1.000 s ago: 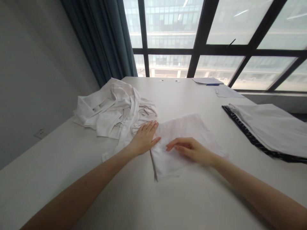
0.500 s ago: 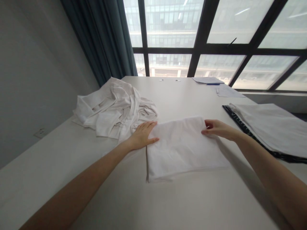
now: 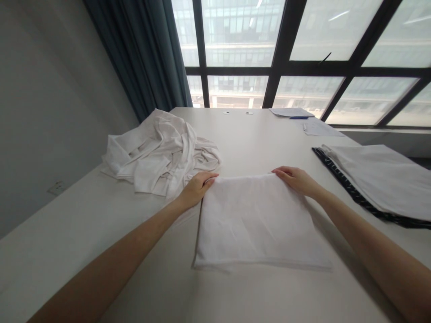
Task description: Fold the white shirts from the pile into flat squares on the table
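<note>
A folded white cloth [image 3: 257, 220] lies on the white table in front of me, its layers showing along the left and near edges. My left hand [image 3: 197, 188] pinches its far left corner between thumb and fingers. At the far right corner, my right hand [image 3: 296, 179] grips the edge, thumb hidden beneath or behind the fingers. Just beyond my left hand rests a crumpled heap of white cloth [image 3: 164, 152], close to the folded piece.
On the right, a stack of flat white cloths [image 3: 387, 179] lies on a black sheet with white marks [image 3: 350, 188]. Papers [image 3: 321, 127] and a blue pen [image 3: 299, 117] are at the table's far right. A dark curtain [image 3: 148, 54] and window stand behind the table [image 3: 242, 139].
The folded cloth has come nearer to me and lies straighter. My right hand has shifted left onto its far corner, and my left hand has gone from lying flat to pinching the corner.
</note>
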`<state>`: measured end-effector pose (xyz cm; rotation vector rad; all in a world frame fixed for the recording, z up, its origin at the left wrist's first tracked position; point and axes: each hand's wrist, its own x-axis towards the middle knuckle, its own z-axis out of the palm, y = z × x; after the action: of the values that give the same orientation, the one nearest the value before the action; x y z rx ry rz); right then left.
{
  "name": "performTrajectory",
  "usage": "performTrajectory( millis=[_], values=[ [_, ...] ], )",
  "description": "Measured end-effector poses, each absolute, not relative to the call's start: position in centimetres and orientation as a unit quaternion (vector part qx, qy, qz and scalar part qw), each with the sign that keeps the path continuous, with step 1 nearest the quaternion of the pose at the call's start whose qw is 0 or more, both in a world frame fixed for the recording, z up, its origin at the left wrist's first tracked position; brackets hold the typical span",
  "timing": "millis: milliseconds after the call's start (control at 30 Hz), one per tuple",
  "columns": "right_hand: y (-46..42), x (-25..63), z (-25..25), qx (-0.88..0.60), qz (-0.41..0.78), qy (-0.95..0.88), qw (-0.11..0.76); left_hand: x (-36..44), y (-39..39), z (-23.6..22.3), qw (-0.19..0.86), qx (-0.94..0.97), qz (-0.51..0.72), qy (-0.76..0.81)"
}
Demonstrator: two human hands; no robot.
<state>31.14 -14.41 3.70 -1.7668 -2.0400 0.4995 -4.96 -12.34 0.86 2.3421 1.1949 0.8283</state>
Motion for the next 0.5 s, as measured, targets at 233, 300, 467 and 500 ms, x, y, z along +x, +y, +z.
performTrajectory(
  millis=[233,300,467,500],
  values=[
    [-14.7,31.0,3.5,-0.592,0.163,-0.765,0.195,-4.8,-11.9,0.6,0.157,0.840,0.275,0.441],
    [-14.6,31.2,3.4,-0.585,0.142,-0.772,0.202,-4.7,-11.9,0.6,0.146,0.841,0.271,0.445],
    [-15.0,29.8,4.0,-0.562,0.039,-0.794,0.230,-4.1,-12.8,1.3,0.071,0.855,0.265,0.440],
    [-15.4,29.0,4.1,-0.545,0.012,-0.805,0.234,-3.8,-13.2,1.5,0.045,0.865,0.261,0.426]
  ],
)
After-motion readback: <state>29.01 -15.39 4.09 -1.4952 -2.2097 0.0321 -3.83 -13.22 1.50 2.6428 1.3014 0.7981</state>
